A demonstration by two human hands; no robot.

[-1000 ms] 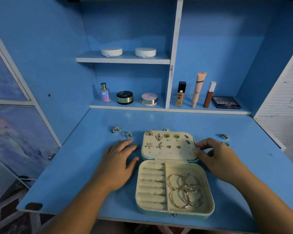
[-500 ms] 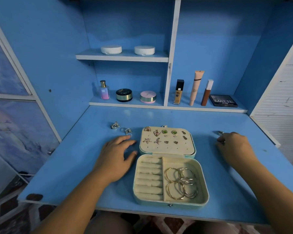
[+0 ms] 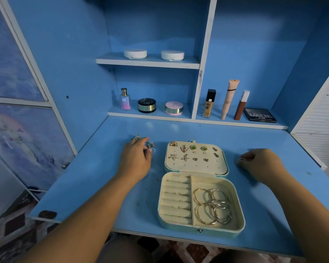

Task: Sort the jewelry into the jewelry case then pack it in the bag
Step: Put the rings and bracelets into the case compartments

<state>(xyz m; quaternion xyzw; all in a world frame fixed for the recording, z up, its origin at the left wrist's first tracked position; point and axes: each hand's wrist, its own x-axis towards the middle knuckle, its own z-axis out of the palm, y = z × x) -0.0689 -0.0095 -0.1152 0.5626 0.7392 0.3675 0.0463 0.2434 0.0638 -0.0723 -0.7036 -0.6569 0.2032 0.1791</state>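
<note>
Silver ornate rings [image 3: 137,137] are seen on the blue surface [image 3: 95,177] at the spread grip of the left hand [image 3: 135,162]. The open mint-green jewelry case [image 3: 240,223] is set between the hands. A thin ring [image 3: 242,159] is pinched in the grip of the right hand [image 3: 262,165].

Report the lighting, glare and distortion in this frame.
Head view: dim, blue-tinted light; two pale glare spots on the desk below the shelf; wide-angle slant of the cupboard divider; soft shadow under the right hand, which pinches a ring.
</note>
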